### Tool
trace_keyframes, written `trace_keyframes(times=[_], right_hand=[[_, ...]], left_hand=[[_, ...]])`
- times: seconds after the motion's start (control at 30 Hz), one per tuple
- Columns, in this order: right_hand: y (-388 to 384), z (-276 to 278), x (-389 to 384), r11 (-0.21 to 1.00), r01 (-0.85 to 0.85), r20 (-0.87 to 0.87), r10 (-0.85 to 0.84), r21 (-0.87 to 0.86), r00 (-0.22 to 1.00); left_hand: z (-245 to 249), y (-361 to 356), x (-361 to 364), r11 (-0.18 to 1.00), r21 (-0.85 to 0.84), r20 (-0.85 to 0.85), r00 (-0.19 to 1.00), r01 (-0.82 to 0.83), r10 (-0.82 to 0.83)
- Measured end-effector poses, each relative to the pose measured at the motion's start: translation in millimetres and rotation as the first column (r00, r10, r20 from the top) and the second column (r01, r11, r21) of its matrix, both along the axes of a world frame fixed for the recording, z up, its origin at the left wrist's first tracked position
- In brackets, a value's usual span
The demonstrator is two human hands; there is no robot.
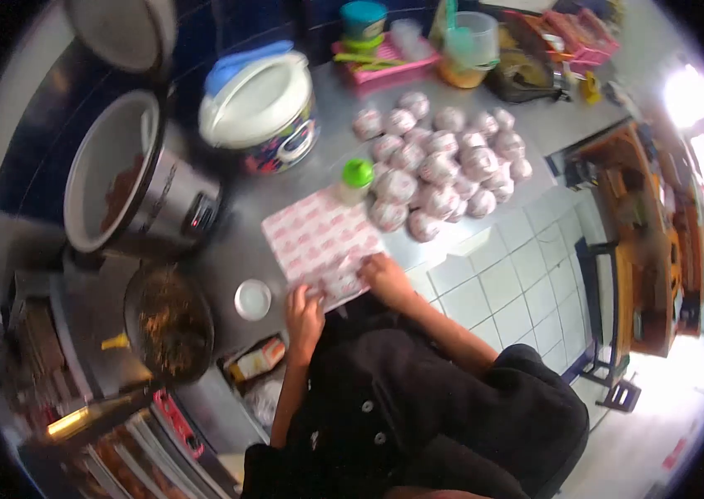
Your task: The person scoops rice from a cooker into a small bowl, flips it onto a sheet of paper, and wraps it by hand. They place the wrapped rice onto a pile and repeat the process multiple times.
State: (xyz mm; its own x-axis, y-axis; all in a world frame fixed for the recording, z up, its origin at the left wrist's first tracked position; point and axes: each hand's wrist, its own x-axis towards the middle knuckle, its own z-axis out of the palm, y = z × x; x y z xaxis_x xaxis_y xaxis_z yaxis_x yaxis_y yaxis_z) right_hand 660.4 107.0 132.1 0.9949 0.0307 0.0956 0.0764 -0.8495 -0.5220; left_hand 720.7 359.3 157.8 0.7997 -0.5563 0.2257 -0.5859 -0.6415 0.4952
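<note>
A sheet of wrapping paper (pixel 316 226), white with a pink-red print, lies on the steel counter in front of me. Its near edge is folded up over something that the paper hides. My left hand (pixel 304 312) grips the left end of this fold with curled fingers. At the right end, my right hand (pixel 385 278) pinches the same fold. A small bottle with a green cap (pixel 358 173) stands at the paper's far corner. To the left of my left hand is a small round white dish or lid (pixel 252 299).
Several paper-wrapped balls (pixel 438 169) are heaped on the right of the counter (pixel 240 237). A white-lidded bucket (pixel 262 108), a large pot (pixel 152 187) and a pan of food (pixel 171 324) stand to the left. Behind are a pink tray (pixel 385 73) and a clear jug (pixel 469 50).
</note>
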Motion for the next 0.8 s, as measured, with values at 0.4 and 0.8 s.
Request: trace_keyframes(times=[0.4, 0.8], right_hand=[[18, 10, 10, 0.988, -0.090, -0.178, 0.067, -0.124, 0.982], [29, -5, 36, 0.969, 0.206, -0.106, -0.221, -0.138, 0.970]], left_hand=[[10, -2, 32, 0.977, 0.145, -0.349, 0.932, 0.158, -0.099], [13, -27, 23, 0.949, 0.274, -0.038, 0.985, -0.153, 0.170]])
